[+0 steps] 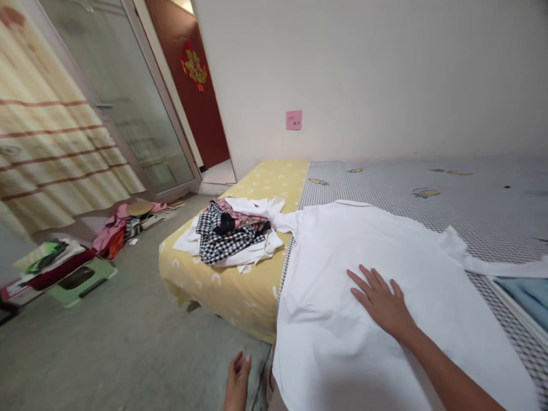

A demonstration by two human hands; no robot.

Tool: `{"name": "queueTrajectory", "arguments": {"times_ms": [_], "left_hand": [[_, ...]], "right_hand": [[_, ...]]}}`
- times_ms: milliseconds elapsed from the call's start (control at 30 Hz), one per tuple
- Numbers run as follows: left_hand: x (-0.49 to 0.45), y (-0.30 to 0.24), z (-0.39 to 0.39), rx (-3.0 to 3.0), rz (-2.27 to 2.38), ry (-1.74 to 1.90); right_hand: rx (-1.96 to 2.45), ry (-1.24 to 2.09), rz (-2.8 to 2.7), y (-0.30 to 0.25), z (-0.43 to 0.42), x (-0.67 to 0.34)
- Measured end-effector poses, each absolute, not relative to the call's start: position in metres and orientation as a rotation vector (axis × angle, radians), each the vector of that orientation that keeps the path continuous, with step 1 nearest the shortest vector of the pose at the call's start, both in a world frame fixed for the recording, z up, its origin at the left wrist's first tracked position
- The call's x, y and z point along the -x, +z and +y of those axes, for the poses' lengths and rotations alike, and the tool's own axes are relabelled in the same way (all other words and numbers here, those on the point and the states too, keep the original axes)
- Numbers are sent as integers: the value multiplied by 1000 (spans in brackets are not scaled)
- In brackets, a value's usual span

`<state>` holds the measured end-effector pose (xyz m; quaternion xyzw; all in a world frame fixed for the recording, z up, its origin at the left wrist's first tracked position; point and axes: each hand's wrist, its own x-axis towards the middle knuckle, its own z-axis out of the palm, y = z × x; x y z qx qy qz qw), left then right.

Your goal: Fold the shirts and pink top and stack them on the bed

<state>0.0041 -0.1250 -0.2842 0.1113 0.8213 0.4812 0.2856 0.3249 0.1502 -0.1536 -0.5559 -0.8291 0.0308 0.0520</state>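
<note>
While the right hand [379, 302] rests palm down with its fingers spread on a white collared cotton shirt [325, 285], the shirt lies flat and unfolded across the bed, collar toward the wall, one sleeve drawn out to the right over a grey checked mattress cover [406, 194] and the other reaching left onto a yellow patterned bed sheet [222, 297]. That right grip is fully open, pressing on the cloth and closing on nothing. The left hand [237, 382] hangs low beside the bed edge above a grey floor [128, 348], its fingers loosely curled, and its grip holds nothing that shows. On the yellow sheet sits a rumpled heap of black-and-white gingham cloth [218, 242] with pink patterned fabric [240, 220] on top, over a loose white garment [186, 245], and the shirt's left sleeve lies against it. Containers are few: at the lower right edge, cut off by the frame, a white-rimmed box [509, 302] holds pale blue cloth [526, 297], though its depth cannot be told. Farther off on the floor, a green plastic stool [81, 285] stands near pink and red clothes [111, 234]
</note>
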Motion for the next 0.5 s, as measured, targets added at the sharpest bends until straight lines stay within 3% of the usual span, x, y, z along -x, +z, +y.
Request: {"name": "queueTrajectory", "arguments": {"times_ms": [167, 300, 500], "left_hand": [[-7, -270, -118, -79, 1758, 1349], [-1, -243, -71, -104, 1747, 1617], [48, -136, -10, -429, 1866, 2009]], "right_hand": [[1670, 59, -2492, -159, 150, -326], [1585, 25, -2428, -177, 158, -328], [1400, -42, -2295, -211, 175, -336]]}}
